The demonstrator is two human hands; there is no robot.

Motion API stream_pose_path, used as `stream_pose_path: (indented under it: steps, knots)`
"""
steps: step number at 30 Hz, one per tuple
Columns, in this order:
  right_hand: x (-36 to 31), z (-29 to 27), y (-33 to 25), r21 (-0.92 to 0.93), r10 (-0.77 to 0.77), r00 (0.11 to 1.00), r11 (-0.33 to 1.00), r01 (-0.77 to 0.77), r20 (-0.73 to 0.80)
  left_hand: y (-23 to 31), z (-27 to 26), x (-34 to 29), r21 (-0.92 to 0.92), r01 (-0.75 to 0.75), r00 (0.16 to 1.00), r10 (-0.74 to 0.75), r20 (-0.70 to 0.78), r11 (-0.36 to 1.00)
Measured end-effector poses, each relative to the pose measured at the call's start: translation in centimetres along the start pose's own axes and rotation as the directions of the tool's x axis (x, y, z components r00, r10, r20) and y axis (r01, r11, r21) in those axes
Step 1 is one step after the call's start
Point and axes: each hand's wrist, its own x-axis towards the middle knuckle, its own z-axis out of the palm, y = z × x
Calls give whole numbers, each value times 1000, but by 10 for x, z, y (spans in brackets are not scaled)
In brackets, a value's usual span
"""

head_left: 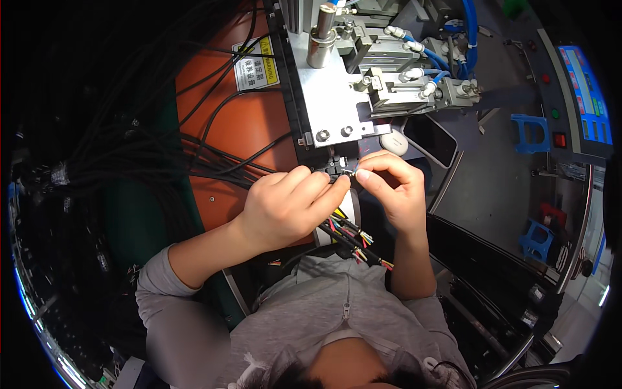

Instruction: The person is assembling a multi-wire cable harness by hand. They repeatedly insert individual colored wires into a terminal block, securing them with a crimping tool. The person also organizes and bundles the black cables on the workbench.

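My left hand point(285, 204) is closed, its thumb and forefinger pinching the end of a black cable mostly hidden by the fingers. Facing it, my right hand point(398, 188) has thumb and forefinger pressed together on the thin wires at that cable end. Both sets of fingertips nearly meet just below a small black fixture point(334, 163), at the lower edge of the machine's metal plate point(329, 107). Below my left hand, several black cables with stripped coloured wire ends point(364, 238) hang toward my lap.
A bundle of black cables point(223, 165) runs across the orange-brown surface point(223, 133) on the left. Pneumatic cylinders point(395, 91) with blue hoses stand at the top. A phone point(430, 139) and a white round case point(393, 142) lie right of the plate. Blue stools point(531, 133) stand farther right.
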Motion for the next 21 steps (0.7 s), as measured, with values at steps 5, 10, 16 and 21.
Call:
stream_pose_path:
  steps: [5, 10, 16, 21]
  knots:
    - [8, 11, 1, -485, -231, 972, 856, 177, -53, 5, 3, 4, 83, 76, 989, -86, 120, 994]
    - [7, 14, 4, -597, -265, 964, 777, 200, -22, 10, 4, 4, 135, 139, 971, -162, 175, 981]
    - [9, 17, 17, -483, -263, 957, 858, 175, -121, 7, 6, 6, 124, 128, 978, -146, 146, 984]
    - [7, 15, 26, 69, 211, 968, 977, -204, -133, 1, 9, 4, 59, 132, 987, -137, 82, 989]
